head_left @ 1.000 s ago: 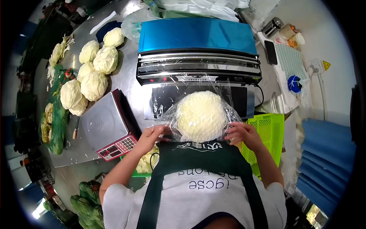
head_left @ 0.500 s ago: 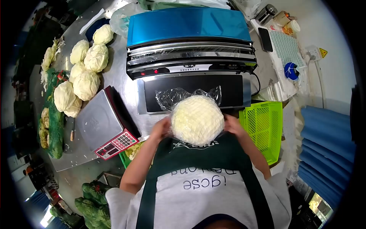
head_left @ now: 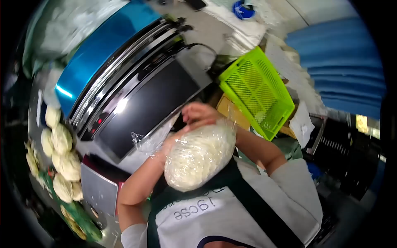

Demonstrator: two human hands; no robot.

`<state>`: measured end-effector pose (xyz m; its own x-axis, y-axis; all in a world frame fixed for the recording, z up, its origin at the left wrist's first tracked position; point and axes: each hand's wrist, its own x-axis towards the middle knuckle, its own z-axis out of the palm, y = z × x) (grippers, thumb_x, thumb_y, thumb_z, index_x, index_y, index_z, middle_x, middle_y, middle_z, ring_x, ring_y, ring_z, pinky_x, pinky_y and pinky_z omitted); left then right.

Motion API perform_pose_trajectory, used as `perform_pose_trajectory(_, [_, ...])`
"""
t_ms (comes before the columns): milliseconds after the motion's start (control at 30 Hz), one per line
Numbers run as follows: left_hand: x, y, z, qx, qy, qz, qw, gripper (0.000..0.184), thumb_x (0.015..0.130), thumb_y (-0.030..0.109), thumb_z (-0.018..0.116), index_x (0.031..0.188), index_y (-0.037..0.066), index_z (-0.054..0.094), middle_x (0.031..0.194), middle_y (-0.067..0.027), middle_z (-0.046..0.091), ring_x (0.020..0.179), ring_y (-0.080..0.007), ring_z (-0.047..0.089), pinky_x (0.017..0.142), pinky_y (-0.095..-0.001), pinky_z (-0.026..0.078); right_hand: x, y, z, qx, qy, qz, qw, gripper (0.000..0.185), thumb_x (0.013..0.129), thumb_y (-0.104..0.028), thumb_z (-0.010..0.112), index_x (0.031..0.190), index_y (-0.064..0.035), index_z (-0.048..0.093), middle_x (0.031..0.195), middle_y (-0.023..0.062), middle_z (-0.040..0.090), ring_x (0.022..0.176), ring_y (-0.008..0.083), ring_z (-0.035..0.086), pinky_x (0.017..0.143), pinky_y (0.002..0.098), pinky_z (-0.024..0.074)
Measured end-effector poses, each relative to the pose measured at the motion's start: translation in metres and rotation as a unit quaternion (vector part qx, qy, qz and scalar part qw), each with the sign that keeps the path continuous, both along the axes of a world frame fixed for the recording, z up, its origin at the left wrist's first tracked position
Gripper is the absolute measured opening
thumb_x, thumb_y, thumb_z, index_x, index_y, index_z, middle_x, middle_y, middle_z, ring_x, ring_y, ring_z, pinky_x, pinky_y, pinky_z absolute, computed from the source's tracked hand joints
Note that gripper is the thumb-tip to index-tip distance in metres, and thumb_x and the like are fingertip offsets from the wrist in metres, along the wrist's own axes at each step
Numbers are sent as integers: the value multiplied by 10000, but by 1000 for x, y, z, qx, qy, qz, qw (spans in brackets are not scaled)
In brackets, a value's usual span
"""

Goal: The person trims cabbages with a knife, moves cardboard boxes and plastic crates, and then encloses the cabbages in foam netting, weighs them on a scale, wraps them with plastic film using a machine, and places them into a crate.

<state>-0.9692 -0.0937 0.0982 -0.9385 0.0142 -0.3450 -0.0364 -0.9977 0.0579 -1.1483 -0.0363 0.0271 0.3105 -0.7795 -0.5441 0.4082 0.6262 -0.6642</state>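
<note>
A pale cabbage [head_left: 198,159] wrapped in clear plastic film is held tilted in front of my dark green apron. My left hand [head_left: 178,135] presses against its far left side, with fingers stretched along the top edge. At the far top edge, the curled fingers of my right hand [head_left: 200,113] show beside the left fingertips; its palm is partly hidden behind the cabbage. Loose plastic film [head_left: 147,142] sticks out to the left of it. Beyond my hands lies the black plate [head_left: 149,105] of the film-wrapping machine [head_left: 109,45], which has a blue cover.
At right stands a bright green plastic basket [head_left: 258,89], with cardboard [head_left: 232,110] beside it. Several unwrapped cabbages [head_left: 62,140] sit at left near a weighing scale [head_left: 99,188] and green netting [head_left: 78,217]. A blue curtain [head_left: 339,66] hangs at the far right.
My view has swung right, toward the green basket. The wrapped cabbage has moved away from the machine and tilted. My hands have gone from its two sides to its far edge, close together.
</note>
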Motion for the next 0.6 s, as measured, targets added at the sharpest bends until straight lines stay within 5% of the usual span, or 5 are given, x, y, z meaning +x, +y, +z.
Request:
perform_pose_trajectory(67, [-21,7,-44,214,-97,-82,969,600,922,421,459,1365,30,352,1348,-150,441,1208,-305,469,1003,-422,396,-53,-3,46,-93,30,-134,986,464,897,-237,563,1320,-85,445,1245,60,543,1157,227,491,984,318,374])
perform_pose_trajectory(200, [-104,6,-44,30,-87,-129,987,677,909,603,286,1374,120,376,1350,-153,450,1216,-332,459,1038,-480,345,-118,22,85,-340,263,83,899,795,697,-388,738,1327,-20,424,1297,110,499,1188,252,471,996,350,359])
perform_pose_trajectory(267, [-141,7,-51,161,-35,-131,978,763,873,677,273,1395,124,337,1369,-147,428,1248,-322,426,1050,-485,323,-170,43,19,-221,203,51,952,743,754,-454,673,1308,-15,442,1285,111,509,1153,255,501,984,341,367])
perform_pose_trajectory(400, [-181,26,-61,-238,-259,-205,913,803,867,680,318,1451,140,208,1442,-146,324,1325,-295,319,1083,-438,245,-235,117,-153,87,-175,-308,931,691,883,-583,422,1321,-49,430,1259,150,523,1117,267,538,971,396,425])
perform_pose_trajectory(600, [-133,18,-48,-422,-241,-216,847,564,949,336,480,1415,82,290,1330,-169,458,1242,-244,426,1032,-350,319,-287,167,-322,-45,-144,-560,815,643,919,-535,319,1400,-108,323,1371,114,417,1166,309,484,985,482,408])
